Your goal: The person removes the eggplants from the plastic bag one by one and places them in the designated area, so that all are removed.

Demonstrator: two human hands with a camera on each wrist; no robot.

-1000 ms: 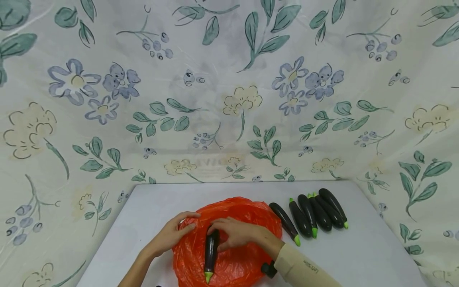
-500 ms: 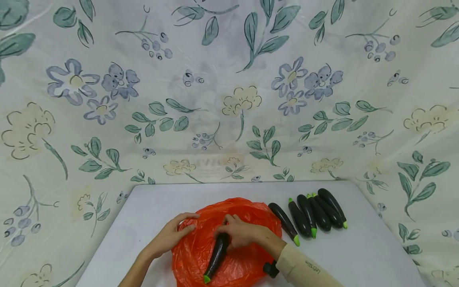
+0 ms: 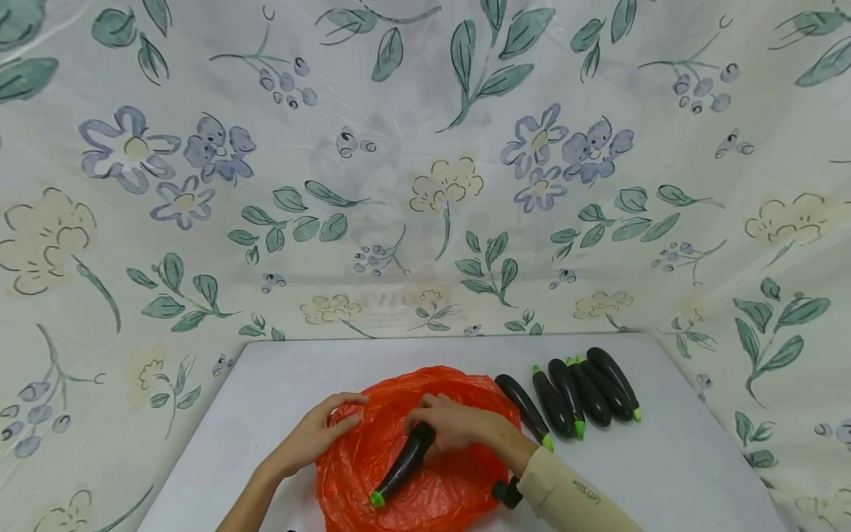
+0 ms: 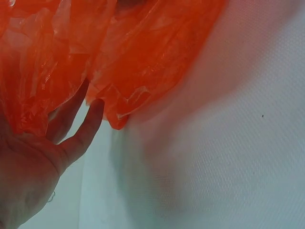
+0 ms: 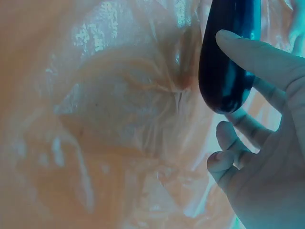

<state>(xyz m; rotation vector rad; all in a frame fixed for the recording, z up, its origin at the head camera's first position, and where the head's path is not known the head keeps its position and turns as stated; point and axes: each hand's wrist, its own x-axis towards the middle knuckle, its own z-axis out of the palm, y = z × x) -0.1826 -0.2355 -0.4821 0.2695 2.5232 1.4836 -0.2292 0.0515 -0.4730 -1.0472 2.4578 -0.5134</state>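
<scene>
A red plastic bag [image 3: 459, 484] lies spread wide on the table, its mouth facing up. Inside its rim, my right hand [image 3: 452, 425] grips a dark purple eggplant [image 3: 407, 464] by the thick end. The green stem end points down and left over the red plastic. In the right wrist view, the thumb presses on one side of the eggplant [image 5: 228, 71], with fingers behind it. My left hand [image 3: 315, 436] rests at the bag's left edge, fingers and thumb spread. The left wrist view shows those fingers [image 4: 86, 131] fairly straight against the crumpled bag [image 4: 138, 62].
Right of the bag, several eggplants [image 3: 565, 399] lie side by side on the white table [image 3: 665, 473]; the nearest one [image 3: 521, 406] is right at the bag's rim. A patterned floral sheet [image 3: 399, 185] hangs behind and around the table.
My right hand has closed on the eggplant's thick end and shifted it slightly right, and the eggplant has tilted from nearly upright in view to a slant. The left hand has stayed at the bag's edge.
</scene>
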